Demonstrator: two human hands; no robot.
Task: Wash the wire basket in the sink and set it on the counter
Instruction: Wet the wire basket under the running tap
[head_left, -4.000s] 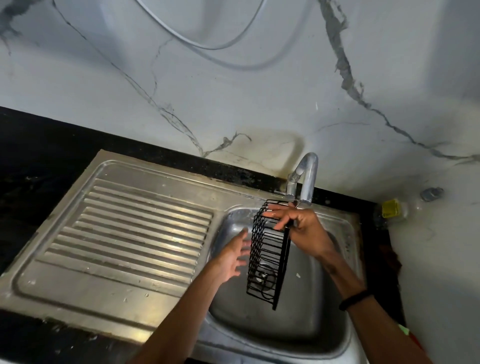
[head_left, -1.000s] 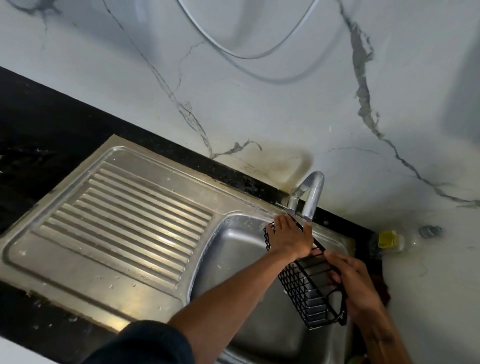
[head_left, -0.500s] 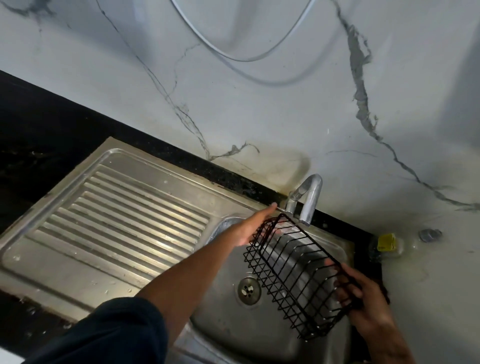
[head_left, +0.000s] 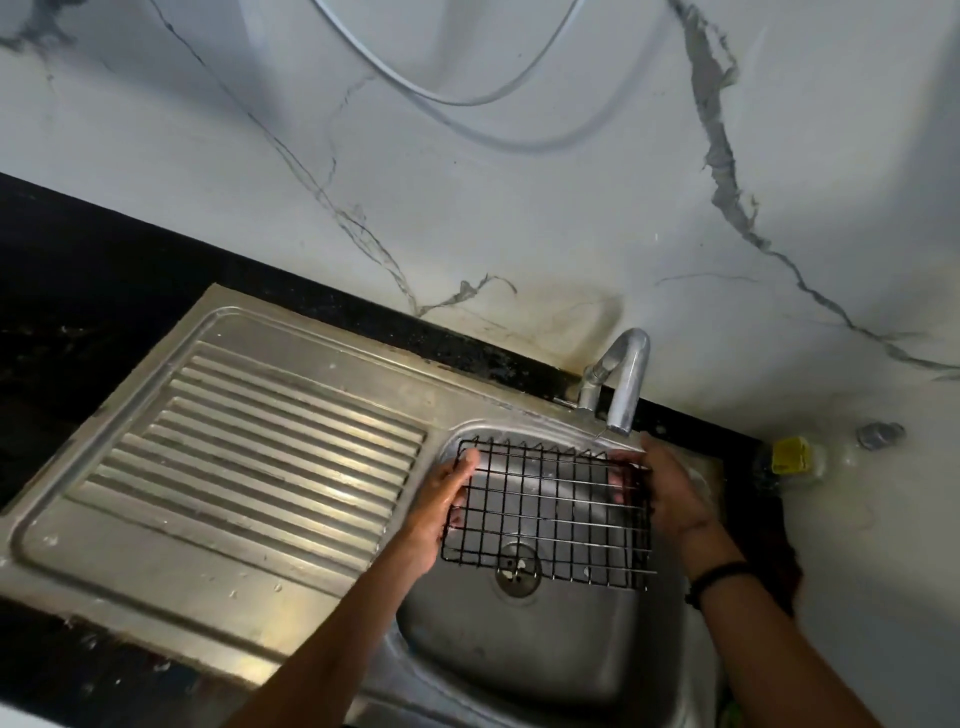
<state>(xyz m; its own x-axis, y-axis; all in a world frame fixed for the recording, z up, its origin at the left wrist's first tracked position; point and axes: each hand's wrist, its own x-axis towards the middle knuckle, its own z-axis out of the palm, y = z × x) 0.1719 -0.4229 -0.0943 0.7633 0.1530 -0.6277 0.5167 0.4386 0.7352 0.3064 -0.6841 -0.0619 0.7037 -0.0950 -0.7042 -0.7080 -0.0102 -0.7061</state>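
Sink (head_left: 519, 670): steel bowl, lower centre of the frame, drain visible through the mesh.
Left hand (head_left: 441, 506): wrapped round the left edge of the basket, thumb on top, fingertips curled under the wire.
Right hand (head_left: 667, 491): gripping the right edge, fingers hooked through the mesh; dark band on the wrist.
Basket (head_left: 548, 512): black wire, held flat over the bowl between both hands, above the drain and just below the spout, not resting on the steel.
Handling: probably light and stiff, thin wire likely slick when wet; best held by the rim at two opposite edges, as here, rather than by one strand.
Change: half a second back, tilted on a diagonal with only the right hand holding its lower end and the left reaching toward the far corner; now level and gripped from both sides.
Draining board (head_left: 260, 457): ribbed steel, left of the bowl, a few drops on it.
Surface (head_left: 78, 291): black, upper left; a likely landing place.
Tap (head_left: 623, 384): curved spout behind the basket, no stream visible.
Wall (head_left: 519, 208): white with grey veins.
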